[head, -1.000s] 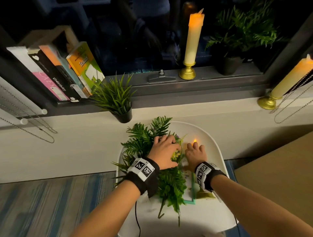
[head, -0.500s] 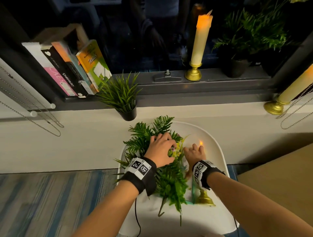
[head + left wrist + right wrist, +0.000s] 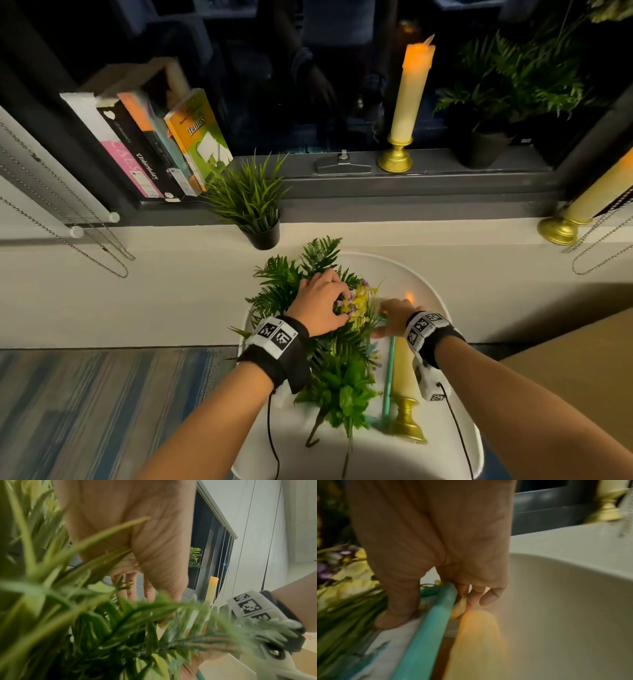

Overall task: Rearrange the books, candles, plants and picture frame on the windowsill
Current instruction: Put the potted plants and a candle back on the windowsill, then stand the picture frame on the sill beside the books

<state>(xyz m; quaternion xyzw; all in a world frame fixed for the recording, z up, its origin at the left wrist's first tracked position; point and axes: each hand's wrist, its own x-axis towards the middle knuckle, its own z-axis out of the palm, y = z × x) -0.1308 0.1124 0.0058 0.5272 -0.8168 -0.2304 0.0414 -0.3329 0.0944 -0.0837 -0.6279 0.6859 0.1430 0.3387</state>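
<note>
On the white chair [image 3: 423,286] lies a pile of things. There are fern fronds [image 3: 284,277], yellow and purple flowers [image 3: 359,301], a teal picture frame [image 3: 389,373] and a lit cream candle [image 3: 404,370] on a gold base. My left hand [image 3: 337,301] reaches into the greenery [image 3: 102,622] with fingers curled round the fern and flower stems. My right hand [image 3: 394,317] pinches the frame [image 3: 426,635] near its top corner, thumb on the front and fingers behind. The candle [image 3: 477,635] lies just beside it. Leaves hide most of the frame.
On the windowsill stand leaning books [image 3: 154,144], a small grass plant [image 3: 253,202] in a black pot, an upright candle [image 3: 407,99], a potted fern [image 3: 496,102] and a second candle [image 3: 589,202] at far right. Blind chains [image 3: 68,240] hang at left.
My right hand has drawn back from the candle's flame end and taken hold of the frame's edge, so more of the candle shows. My left hand stays in the foliage.
</note>
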